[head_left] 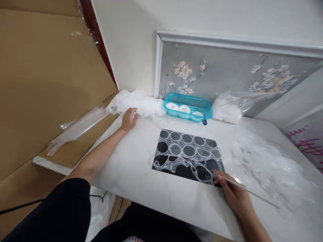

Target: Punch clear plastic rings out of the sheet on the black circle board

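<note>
My left hand [130,119] is at the edge of a pile of soft white material with loose rings [145,104]. Its fingers are curled together, and what is in them, if anything, is hidden. A long thin pale rod [259,195] rests in my right hand [233,193], which is closed around it at the lower right corner of a black sheet [174,170]. Clear film with rows of oval ring outlines [188,151] covers this sheet. Along the near side the film is rumpled and partly lifted, and a loose strip runs down by my right fingers.
Behind the sheet stands a blue plastic basket [188,97] with white round rolls. A clear bag of white material [228,109] sits beside it. More clear film scraps [275,164] lie at the right. Flat plastic sleeves [80,126] rest on cardboard at the left.
</note>
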